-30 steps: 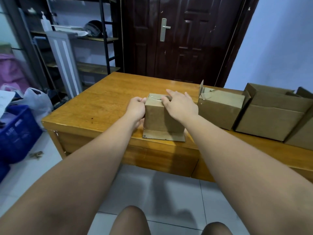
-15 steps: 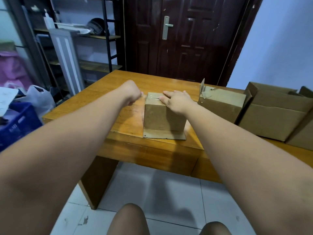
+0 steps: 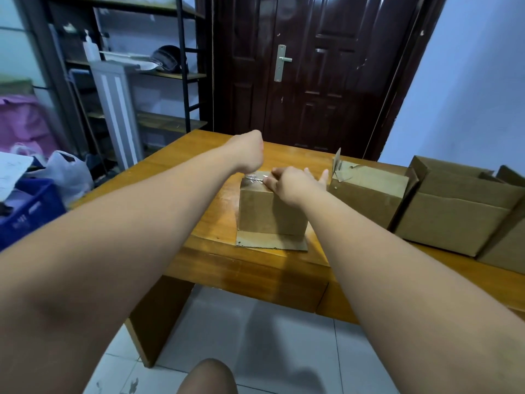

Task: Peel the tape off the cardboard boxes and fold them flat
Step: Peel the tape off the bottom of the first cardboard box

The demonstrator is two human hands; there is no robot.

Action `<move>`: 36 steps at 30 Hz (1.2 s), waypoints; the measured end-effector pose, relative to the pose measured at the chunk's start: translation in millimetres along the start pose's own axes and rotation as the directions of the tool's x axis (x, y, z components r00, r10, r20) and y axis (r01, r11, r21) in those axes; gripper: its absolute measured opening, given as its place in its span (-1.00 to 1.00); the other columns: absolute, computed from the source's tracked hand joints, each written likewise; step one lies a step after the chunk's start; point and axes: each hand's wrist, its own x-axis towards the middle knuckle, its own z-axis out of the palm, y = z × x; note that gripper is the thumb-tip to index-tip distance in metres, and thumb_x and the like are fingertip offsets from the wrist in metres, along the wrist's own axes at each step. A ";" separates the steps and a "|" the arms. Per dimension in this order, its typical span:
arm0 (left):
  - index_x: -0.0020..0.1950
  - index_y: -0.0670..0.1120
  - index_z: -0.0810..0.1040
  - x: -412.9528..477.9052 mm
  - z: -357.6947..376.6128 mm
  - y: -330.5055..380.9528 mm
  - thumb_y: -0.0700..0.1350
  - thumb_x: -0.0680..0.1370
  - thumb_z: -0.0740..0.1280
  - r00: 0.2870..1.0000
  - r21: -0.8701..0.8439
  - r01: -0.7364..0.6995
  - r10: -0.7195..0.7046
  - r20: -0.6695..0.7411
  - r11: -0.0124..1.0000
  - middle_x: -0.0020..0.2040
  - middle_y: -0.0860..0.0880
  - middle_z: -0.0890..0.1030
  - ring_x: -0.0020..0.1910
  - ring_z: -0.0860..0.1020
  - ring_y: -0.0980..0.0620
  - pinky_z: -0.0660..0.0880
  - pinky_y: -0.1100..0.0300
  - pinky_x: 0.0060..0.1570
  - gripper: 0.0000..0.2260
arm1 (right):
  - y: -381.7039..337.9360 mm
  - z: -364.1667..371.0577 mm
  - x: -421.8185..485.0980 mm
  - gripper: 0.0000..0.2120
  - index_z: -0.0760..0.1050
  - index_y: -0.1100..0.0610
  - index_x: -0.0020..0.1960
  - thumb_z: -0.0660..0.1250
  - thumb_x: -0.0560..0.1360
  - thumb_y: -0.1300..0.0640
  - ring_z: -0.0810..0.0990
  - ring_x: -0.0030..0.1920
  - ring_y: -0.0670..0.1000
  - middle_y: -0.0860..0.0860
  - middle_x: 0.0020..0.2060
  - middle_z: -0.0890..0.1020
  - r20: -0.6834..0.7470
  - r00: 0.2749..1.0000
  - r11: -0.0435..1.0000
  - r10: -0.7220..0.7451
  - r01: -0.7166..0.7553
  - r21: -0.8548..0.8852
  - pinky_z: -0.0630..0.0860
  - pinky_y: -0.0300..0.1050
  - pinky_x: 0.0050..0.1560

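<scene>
A small brown cardboard box (image 3: 270,213) stands near the front edge of the wooden table (image 3: 199,194), with one bottom flap lying flat toward me. My right hand (image 3: 295,183) presses flat on the box's top, fingers spread. My left hand (image 3: 250,153) is raised above the box's top left corner, fingers curled, pinching a strip of clear tape (image 3: 254,178) that stretches from the box top up to it.
To the right stand three more cardboard boxes: a mid-sized one (image 3: 369,191) with torn flaps, a larger open one (image 3: 460,211), another (image 3: 508,248) at the frame edge. A dark door lies behind. Shelving, a blue crate (image 3: 25,214) and bags are at left.
My left hand has risen from the box's left side to above its top corner, pulling the tape up. My right hand has stayed pressed on the top.
</scene>
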 end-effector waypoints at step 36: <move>0.03 -0.09 0.50 5.5 49.3 3.8 -0.21 0.57 0.14 0.950 -0.816 0.041 -0.275 -0.147 0.577 -0.30 -0.01 0.55 -0.30 0.44 0.03 0.42 0.12 -0.21 -0.84 | 18.5 12.5 -10.2 -0.61 0.56 0.10 0.18 -0.03 0.65 0.12 0.53 0.16 0.13 0.07 0.12 0.60 -0.360 0.914 0.840 0.189 0.040 0.541 0.38 -0.10 0.06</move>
